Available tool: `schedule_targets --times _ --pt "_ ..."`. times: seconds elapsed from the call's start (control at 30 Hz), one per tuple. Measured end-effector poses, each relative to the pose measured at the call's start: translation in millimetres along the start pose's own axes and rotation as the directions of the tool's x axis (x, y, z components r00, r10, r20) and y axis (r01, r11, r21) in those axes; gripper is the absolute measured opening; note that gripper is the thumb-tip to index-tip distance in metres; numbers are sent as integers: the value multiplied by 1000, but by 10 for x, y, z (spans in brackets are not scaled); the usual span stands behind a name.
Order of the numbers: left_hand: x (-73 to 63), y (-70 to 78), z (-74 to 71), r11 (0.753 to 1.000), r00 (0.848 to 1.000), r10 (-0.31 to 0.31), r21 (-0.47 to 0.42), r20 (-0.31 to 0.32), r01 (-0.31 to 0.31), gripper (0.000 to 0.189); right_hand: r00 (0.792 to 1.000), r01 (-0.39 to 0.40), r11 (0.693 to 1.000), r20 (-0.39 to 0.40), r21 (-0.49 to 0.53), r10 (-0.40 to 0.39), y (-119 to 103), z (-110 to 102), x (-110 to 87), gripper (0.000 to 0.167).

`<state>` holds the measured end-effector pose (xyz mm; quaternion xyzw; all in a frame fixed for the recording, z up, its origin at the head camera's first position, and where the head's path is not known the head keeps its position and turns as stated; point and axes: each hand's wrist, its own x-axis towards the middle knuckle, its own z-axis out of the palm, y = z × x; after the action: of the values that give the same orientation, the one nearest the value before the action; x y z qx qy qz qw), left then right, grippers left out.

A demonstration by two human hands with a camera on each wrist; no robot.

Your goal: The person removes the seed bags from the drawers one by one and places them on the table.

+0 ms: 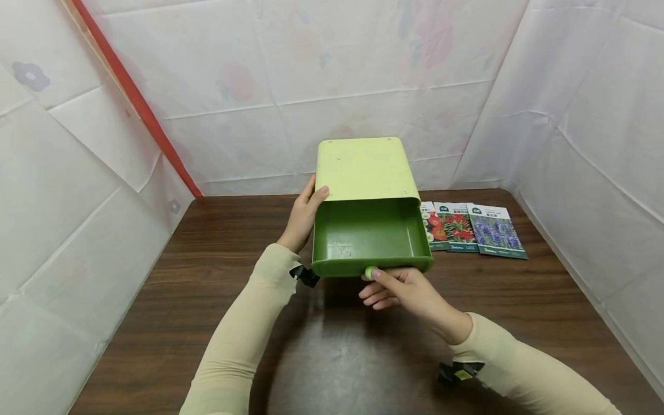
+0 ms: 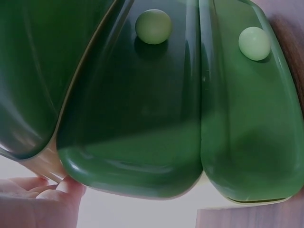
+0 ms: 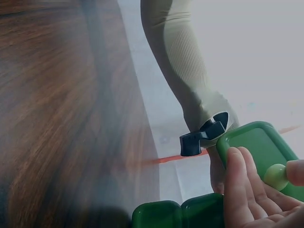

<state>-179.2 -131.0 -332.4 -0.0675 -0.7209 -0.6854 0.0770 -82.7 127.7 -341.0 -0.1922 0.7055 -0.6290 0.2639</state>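
Note:
A pale yellow-green drawer cabinet point(image 1: 365, 167) stands on the table, its green top drawer point(image 1: 370, 230) pulled partway out; no contents show inside. My left hand point(image 1: 302, 219) grips the cabinet's upper left side, thumb on the top panel and fingers along the side. Thumb and index finger of my right hand point(image 1: 410, 291) pinch the round light-green knob point(image 1: 369, 272) on the front of that drawer, the other fingers loosely extended below. Two lower drawer fronts, a middle one point(image 2: 133, 114) and a bottom one point(image 2: 251, 114), appear closed in the left wrist view.
Three flower-picture packets lie to the right of the cabinet: one with blue-purple flowers point(image 1: 496, 231), one with red flowers point(image 1: 456, 227) and one partly hidden behind the drawer point(image 1: 434, 227). White sheeting point(image 1: 290, 75) hangs behind the dark wooden table point(image 1: 207, 271).

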Motion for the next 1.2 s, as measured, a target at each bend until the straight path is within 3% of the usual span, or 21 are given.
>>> schedule_targets --times 0.53,0.83,1.2 --pt "1 32 -11 1000 1000 -15 -5 9 15 81 999 -34 996 -38 83 37 -67 -11 96 56" --pt "3 30 -13 1000 1000 -3 -16 31 3 75 989 -141 960 -19 242 150 -191 -32 142 55" --pt "0 48 -17 999 998 -21 -48 60 24 73 989 -143 948 -4 285 151 -210 -44 198 58"
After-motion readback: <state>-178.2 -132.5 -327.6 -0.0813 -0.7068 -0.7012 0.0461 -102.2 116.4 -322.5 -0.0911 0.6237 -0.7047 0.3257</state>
